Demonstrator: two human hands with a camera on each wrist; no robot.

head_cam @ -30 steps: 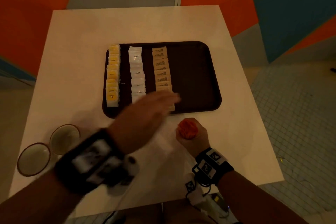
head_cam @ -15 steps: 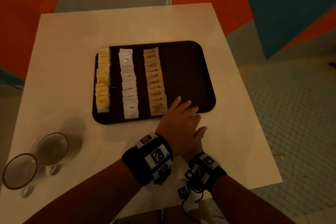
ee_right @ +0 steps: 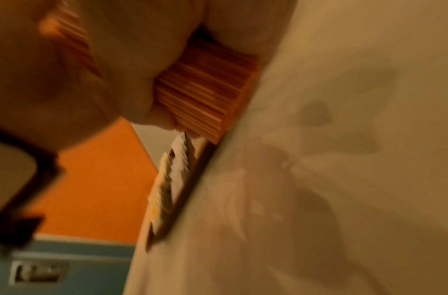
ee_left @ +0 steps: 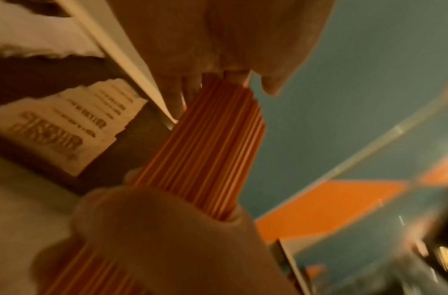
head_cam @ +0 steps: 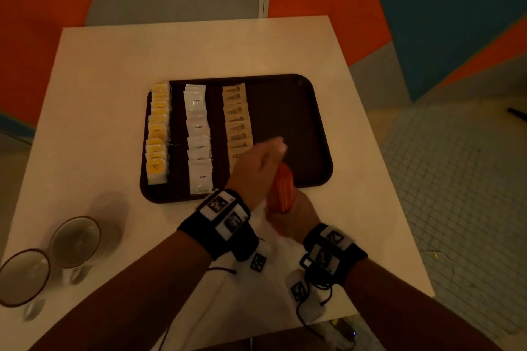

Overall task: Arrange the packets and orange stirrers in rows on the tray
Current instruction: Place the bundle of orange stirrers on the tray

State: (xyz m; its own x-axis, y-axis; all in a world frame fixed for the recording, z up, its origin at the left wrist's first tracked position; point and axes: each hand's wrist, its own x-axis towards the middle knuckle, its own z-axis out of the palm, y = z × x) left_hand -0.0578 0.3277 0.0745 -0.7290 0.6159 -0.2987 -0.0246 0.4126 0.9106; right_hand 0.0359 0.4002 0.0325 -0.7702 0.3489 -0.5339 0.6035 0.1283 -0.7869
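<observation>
- While your right hand (head_cam: 293,212) is wrapped around the lower part of the bundle of orange stirrers (head_cam: 281,189), standing it near upright just at the near rim of the tray (head_cam: 316,111), keep that fist firm so none slide out.
- Your left hand (head_cam: 253,171) lies against the top of the bundle with fingers (ee_left: 268,83) fairly straight and blurred; whether they pinch any stirrers you cannot tell, so settle the hand first.
- Pinch off only a few stirrers at the tips and draw them straight up.
- Lay them on the bare right part of the tray, parallel to the brown packets (head_cam: 238,120) and clear of them.
- Keep your left wrist high: it hangs over the nearest brown packets and could drag that row, or the white packets (head_cam: 198,134) beside it, out of line.
- Leave the yellow packets (head_cam: 158,128) alone.
</observation>
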